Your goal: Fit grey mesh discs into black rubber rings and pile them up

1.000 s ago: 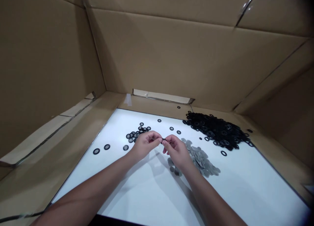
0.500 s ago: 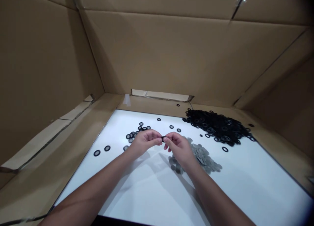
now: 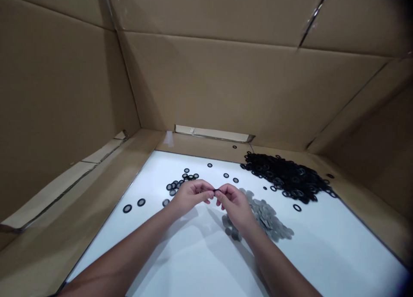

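L hand [image 3: 192,197] and R hand [image 3: 235,203] both closed in a tight pinch, fingertips meeting above white panel [image 3: 180,262], holding small black ring [image 3: 216,190] between them. Ring mostly hidden by fingers, so exact shape and material hard to tell. Prob light, thin and fairly stiff, maybe rubber or plastic, w/ little risk of breaking but easy to lose from fingertips if smooth. Best hold looks to be rim, thumb + index pads on opposite sides, keeping hole clear. Grey pile [image 3: 267,217] of flat discs sits just beside R hand, partly behind it, w/ small spill [image 3: 230,226] under R wrist side. Black pile [image 3: 284,174] of rings lies further off at far R, overlapping loosely, edge reaching cardboard border [image 3: 200,144]. Small cluster [image 3: 180,181] of black rings just beyond L hand, two bigger rings [image 3: 134,205] further L, few strays scattered. Nothing stands between fingers and ring; piles crowd only R side. Cardboard wall [image 3: 209,86] rises behind, well clear of hands.
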Action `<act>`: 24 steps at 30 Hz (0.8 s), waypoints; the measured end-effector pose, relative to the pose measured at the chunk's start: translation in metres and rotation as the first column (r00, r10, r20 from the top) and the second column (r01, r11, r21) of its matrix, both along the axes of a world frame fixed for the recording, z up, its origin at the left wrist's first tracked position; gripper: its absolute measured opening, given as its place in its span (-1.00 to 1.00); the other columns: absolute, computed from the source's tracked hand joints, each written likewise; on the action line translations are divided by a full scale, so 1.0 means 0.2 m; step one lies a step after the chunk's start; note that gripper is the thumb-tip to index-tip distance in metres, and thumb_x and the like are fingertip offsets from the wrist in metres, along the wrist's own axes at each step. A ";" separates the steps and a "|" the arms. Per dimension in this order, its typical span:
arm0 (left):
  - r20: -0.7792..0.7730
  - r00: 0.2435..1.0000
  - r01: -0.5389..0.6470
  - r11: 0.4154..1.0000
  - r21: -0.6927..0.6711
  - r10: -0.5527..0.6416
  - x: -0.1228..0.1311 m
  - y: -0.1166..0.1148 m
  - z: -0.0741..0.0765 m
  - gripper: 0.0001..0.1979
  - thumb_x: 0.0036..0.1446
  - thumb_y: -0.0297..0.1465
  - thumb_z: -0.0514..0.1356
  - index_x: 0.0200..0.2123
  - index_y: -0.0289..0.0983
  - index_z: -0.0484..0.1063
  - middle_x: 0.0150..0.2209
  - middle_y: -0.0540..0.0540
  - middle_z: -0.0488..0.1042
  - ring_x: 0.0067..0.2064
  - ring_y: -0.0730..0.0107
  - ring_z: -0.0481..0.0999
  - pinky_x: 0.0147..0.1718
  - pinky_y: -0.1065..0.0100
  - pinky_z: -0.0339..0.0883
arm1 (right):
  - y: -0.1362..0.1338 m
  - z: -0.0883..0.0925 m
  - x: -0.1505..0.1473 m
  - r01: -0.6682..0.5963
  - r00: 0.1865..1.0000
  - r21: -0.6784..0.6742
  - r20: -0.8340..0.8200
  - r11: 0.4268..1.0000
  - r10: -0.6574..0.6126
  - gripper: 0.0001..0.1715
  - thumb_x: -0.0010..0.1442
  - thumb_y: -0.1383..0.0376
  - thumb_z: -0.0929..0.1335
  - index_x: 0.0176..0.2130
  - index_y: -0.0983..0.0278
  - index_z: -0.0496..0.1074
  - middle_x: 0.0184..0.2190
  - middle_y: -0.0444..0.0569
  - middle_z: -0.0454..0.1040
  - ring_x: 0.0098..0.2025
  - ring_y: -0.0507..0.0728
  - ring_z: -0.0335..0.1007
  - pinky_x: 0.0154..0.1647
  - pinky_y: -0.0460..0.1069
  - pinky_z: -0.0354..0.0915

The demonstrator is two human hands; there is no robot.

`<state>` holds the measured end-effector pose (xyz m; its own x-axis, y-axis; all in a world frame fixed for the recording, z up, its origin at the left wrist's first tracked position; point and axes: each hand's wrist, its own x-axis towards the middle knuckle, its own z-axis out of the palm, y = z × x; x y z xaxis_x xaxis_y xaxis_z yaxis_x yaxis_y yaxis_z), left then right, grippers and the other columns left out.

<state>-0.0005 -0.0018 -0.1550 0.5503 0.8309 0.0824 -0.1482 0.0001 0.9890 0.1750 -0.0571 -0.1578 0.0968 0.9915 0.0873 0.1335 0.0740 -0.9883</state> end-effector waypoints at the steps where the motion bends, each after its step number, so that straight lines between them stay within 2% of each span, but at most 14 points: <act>1: -0.007 1.000 -0.007 1.000 0.016 0.007 0.00 0.00 0.00 -0.76 0.05 -0.26 0.42 -0.32 -0.34 0.59 -0.38 -0.10 0.57 -0.32 0.35 0.54 -0.27 0.31 0.44 | 0.00 0.00 0.00 -0.007 1.000 0.001 0.009 1.000 0.007 -0.66 0.18 0.05 0.42 -0.41 0.24 0.37 -0.55 -0.13 0.41 -0.49 0.07 0.29 -0.47 -0.04 0.21; 4: -0.003 0.998 -0.057 0.997 0.055 0.057 0.01 -0.02 0.00 -0.78 0.09 -0.28 0.39 -0.35 -0.34 0.56 -0.43 -0.07 0.53 -0.35 0.40 0.49 -0.30 0.36 0.37 | -0.01 0.01 0.00 -0.027 0.999 0.007 0.030 1.000 0.027 -0.66 0.22 0.05 0.40 -0.40 0.23 0.35 -0.52 -0.13 0.42 -0.48 0.07 0.29 -0.45 -0.04 0.21; 9: 0.042 0.988 -0.150 0.982 0.111 0.146 0.04 -0.06 -0.02 -0.77 0.10 -0.26 0.36 -0.38 -0.32 0.49 -0.39 -0.07 0.48 -0.32 0.38 0.47 -0.28 0.35 0.33 | -0.01 0.01 -0.01 -0.054 0.997 0.001 0.052 0.999 0.054 -0.65 0.24 0.04 0.39 -0.40 0.22 0.32 -0.50 -0.13 0.41 -0.43 0.10 0.34 -0.43 -0.04 0.24; 14: 0.054 0.977 -0.211 0.964 0.164 0.204 0.03 -0.06 -0.03 -0.81 0.12 -0.29 0.35 -0.39 -0.30 0.51 -0.40 -0.05 0.44 -0.31 0.38 0.42 -0.27 0.36 0.29 | -0.01 0.02 -0.02 -0.042 0.998 -0.020 0.049 0.999 0.043 -0.65 0.24 0.04 0.39 -0.40 0.21 0.31 -0.52 -0.12 0.44 -0.43 0.10 0.36 -0.40 -0.03 0.28; 20: 0.033 0.994 -0.105 0.990 0.094 0.103 0.01 -0.03 -0.01 -0.75 0.09 -0.24 0.39 -0.36 -0.32 0.55 -0.39 -0.10 0.54 -0.32 0.34 0.49 -0.28 0.34 0.34 | -0.01 0.04 -0.01 -0.033 0.999 -0.042 -0.018 0.999 0.032 -0.62 0.17 0.03 0.45 -0.44 0.22 0.34 -0.57 -0.14 0.44 -0.50 0.07 0.34 -0.48 -0.05 0.25; 24: 0.076 0.994 -0.084 0.996 0.001 0.084 0.03 -0.04 0.00 -0.70 0.05 -0.20 0.42 -0.34 -0.33 0.52 -0.42 -0.08 0.55 -0.35 0.35 0.54 -0.25 0.29 0.42 | -0.02 0.05 -0.03 -0.023 0.995 0.001 -0.097 1.000 0.023 -0.63 0.17 -0.01 0.44 -0.36 0.23 0.41 -0.43 -0.06 0.52 -0.40 0.11 0.43 -0.46 -0.04 0.32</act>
<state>0.0045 -0.0096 -0.1550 0.4704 0.8735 0.1252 -0.2224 -0.0200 0.9748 0.1698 -0.0606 -0.1479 0.0817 0.9936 0.0781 0.0355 0.0754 -0.9965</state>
